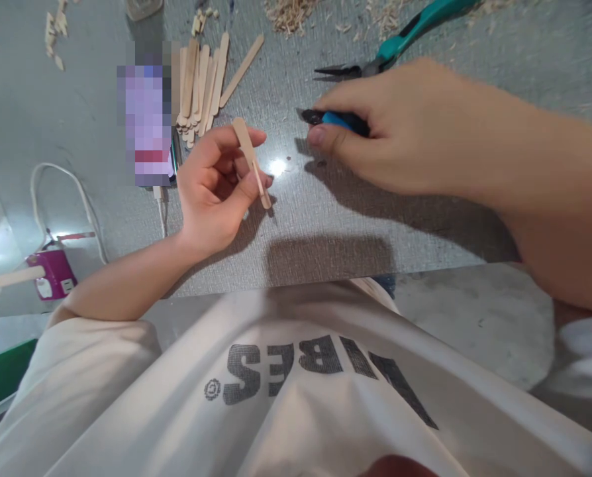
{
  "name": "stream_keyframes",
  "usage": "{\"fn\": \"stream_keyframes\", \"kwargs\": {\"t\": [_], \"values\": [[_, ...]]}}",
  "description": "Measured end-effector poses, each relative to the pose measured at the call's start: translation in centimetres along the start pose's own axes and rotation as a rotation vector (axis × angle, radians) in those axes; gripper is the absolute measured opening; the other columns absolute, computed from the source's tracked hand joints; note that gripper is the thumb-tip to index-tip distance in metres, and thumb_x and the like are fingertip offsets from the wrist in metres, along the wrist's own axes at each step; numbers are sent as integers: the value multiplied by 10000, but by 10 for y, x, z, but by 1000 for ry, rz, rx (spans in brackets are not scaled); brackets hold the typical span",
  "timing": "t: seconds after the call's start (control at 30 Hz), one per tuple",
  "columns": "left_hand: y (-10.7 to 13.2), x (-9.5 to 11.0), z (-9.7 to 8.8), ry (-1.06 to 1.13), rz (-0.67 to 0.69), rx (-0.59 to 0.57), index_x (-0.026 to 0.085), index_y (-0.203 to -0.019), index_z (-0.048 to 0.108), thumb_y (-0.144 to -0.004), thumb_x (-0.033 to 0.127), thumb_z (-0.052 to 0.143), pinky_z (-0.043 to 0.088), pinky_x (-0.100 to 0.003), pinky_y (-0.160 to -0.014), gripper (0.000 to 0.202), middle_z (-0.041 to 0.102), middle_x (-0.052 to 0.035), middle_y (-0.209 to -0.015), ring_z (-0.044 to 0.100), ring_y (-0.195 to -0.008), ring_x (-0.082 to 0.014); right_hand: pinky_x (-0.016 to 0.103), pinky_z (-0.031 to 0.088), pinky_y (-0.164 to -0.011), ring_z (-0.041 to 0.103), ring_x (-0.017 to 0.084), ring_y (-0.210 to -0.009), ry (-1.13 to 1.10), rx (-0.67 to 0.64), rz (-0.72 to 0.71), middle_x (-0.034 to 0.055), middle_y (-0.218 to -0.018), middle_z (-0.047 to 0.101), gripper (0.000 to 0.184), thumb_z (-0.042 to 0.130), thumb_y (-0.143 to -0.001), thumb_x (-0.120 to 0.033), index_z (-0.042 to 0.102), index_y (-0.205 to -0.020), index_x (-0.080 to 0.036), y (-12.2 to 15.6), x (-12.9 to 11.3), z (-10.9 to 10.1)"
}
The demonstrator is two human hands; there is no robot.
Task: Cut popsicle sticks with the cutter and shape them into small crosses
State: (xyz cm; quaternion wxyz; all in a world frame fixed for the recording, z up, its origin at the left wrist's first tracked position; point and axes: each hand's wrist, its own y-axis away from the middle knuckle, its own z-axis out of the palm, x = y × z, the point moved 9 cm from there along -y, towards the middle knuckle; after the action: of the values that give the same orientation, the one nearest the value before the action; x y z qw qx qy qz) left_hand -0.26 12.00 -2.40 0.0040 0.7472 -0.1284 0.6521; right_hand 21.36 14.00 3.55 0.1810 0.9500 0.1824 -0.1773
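My left hand (216, 185) is closed on a flat wooden craft stick (251, 161), pinched between thumb and fingers and slanting down to the right just above the grey table (326, 218). My right hand (400, 126) is wrapped round a small blue-and-black tool (333, 119) whose dark tip points left, a short way right of the stick. Whether the tip rests on the table I cannot tell.
A pile of several wooden sticks (201, 83) lies behind my left hand. Teal-handled pliers (400, 40) lie at the back, with wood shavings (291, 13) nearby. A phone (149, 122) with a white cable (77, 192) and a purple plug (52, 273) sit at left.
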Motion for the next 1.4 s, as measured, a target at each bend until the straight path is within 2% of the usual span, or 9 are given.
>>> {"fn": "stream_keyframes", "kwargs": {"t": [0.17,0.33,0.4,0.5,0.63,0.93,1.13,1.23,1.4], "values": [[0,-8,4,94,12,-7,295,-1430,864,-1010,819,962,667,-294,-638,679,768,4,-885,842,-773,-193,411,443,-811,686,236,-823,-177,-103,-154,12,-918,788,344,626,-1251,-523,845,-1120,-292,8,-22,6],[4,-8,10,188,54,-20,383,-1524,857,-1026,783,971,612,-245,-587,649,811,3,-943,829,-748,-157,402,422,-789,697,251,-818,-344,-162,-271,3,-874,781,359,560,-1228,-480,877,-1191,-316,21,-40,16],[5,-10,11,217,61,-25,387,-1540,846,-1031,746,985,618,-245,-589,638,803,8,-928,825,-740,-155,396,406,-776,700,256,-826,-319,-188,-253,5,-889,787,386,539,-1232,-507,879,-1241,-325,22,-39,19],[5,-18,14,217,58,-58,376,-1587,823,-1018,815,960,635,-261,-609,731,765,8,-883,847,-769,-183,387,392,-770,722,264,-845,-269,-209,-216,5,-916,806,407,530,-1249,-521,886,-1334,-342,23,-37,21],[3,-24,16,207,117,-91,385,-1611,820,-1067,802,911,613,-250,-590,692,724,20,-840,796,-703,-158,376,406,-773,728,248,-838,-280,-166,-245,0,-911,798,396,546,-1253,-505,893,-1295,-319,22,-39,19],[8,-10,16,137,109,-119,356,-1622,824,-1090,776,896,674,-305,-696,682,751,9,-885,818,-786,-180,370,404,-729,693,230,-780,-304,-143,-262,0,-882,777,426,527,-1235,-537,880,-1239,-298,22,-35,21],[7,-8,14,94,3,-70,353,-1427,893,-1027,832,936,642,-294,-653,626,706,10,-827,798,-749,-177,407,388,-740,680,266,-806,-380,-169,-249,36,-835,732,432,511,-1144,-569,847,-1113,-298,22,-36,19],[8,-14,13,85,-34,-50,349,-1437,885,-1005,876,929,655,-312,-685,683,692,3,-835,828,-810,-205,414,375,-742,672,273,-809,-373,-170,-247,45,-846,742,422,507,-1125,-564,833,-1087,-299,21,-36,18],[10,-20,11,97,-62,-64,364,-1467,872,-1012,817,960,703,-335,-782,647,739,-23,-927,886,-978,-249,412,378,-761,691,279,-845,-373,-180,-257,59,-918,780,450,491,-1132,-556,850,-1142,-286,21,-37,19]]}}
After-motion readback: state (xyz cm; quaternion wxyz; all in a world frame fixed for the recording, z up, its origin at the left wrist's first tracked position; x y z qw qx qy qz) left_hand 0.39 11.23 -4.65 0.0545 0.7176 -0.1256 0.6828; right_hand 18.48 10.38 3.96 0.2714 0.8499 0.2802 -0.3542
